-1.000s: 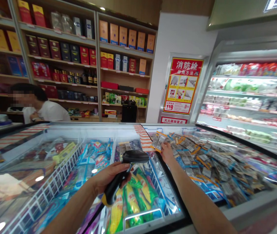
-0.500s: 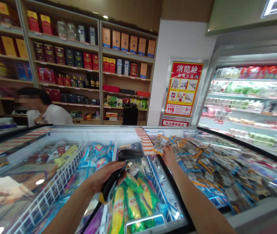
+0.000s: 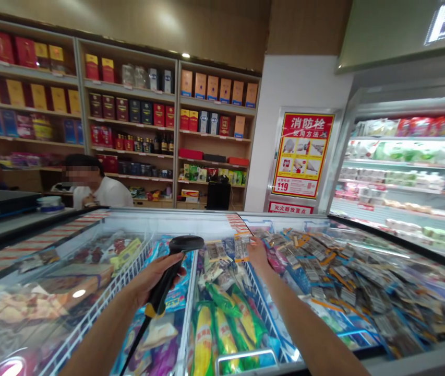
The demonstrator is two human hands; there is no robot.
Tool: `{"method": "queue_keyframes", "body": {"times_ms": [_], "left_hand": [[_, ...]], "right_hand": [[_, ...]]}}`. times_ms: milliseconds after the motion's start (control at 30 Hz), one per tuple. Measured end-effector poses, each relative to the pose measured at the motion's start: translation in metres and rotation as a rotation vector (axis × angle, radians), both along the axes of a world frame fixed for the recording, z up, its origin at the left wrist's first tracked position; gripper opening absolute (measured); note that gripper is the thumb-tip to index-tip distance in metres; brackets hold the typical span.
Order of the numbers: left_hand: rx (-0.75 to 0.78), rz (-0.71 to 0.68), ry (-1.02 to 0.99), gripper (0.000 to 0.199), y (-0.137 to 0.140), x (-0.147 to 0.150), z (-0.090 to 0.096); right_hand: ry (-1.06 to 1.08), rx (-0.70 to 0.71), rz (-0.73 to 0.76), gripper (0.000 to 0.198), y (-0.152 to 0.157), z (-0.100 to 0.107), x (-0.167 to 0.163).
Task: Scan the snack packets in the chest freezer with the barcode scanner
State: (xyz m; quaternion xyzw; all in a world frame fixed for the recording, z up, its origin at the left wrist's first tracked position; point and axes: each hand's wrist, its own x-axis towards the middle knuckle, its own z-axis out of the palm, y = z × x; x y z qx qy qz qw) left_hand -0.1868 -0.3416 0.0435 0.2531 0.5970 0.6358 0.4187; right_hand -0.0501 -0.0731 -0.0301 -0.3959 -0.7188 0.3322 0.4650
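Note:
My left hand is wrapped round the handle of a black and yellow barcode scanner, its cord hanging down toward me. The scanner is over the freezer, left of the basket with yellow and green corn-shaped packs. My right hand pinches a small flat packet with orange edges near the freezer's far side. A similar packet lies just to its left. Right of my right hand, a heap of such grey, orange and blue packets covers the freezer's right part.
White wire dividers split the chest freezer. Blue bags lie under the scanner. Glass over the left section shows reflections. Beyond are a seated person, shelves of boxes, a red notice and a lit open chiller.
The view has shifted left and slightly up. My right hand has brought its packet left, over the corn basket's far end. The scanner has moved left, away from above that basket.

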Motion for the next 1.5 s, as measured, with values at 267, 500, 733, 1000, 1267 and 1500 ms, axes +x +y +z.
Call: {"method": "queue_keyframes", "body": {"times_ms": [267, 500, 733, 1000, 1267, 1500], "left_hand": [[-0.028, 0.123, 0.004, 0.027, -0.031, -0.014, -0.009], [-0.054, 0.166, -0.062, 0.026, -0.037, -0.026, -0.011], [-0.086, 0.138, -0.044, 0.025, -0.023, -0.017, -0.009], [-0.123, 0.002, 0.002, 0.025, 0.012, 0.009, -0.009], [-0.116, -0.055, 0.033, 0.029, 0.052, 0.037, -0.003], [-0.024, -0.169, -0.061, 0.031, 0.062, 0.049, -0.013]], "right_hand": [[-0.547, 0.177, 0.141, 0.038, -0.059, 0.014, -0.049], [-0.686, 0.17, 0.188, 0.04, -0.095, 0.013, -0.094], [-0.642, 0.208, 0.084, 0.045, -0.063, 0.024, -0.061], [-0.783, 0.117, -0.381, 0.041, 0.038, 0.021, 0.079], [-0.889, 0.111, -0.448, 0.04, 0.074, 0.021, 0.121], [-0.756, 0.016, -0.34, 0.012, 0.089, 0.026, 0.118]]}}
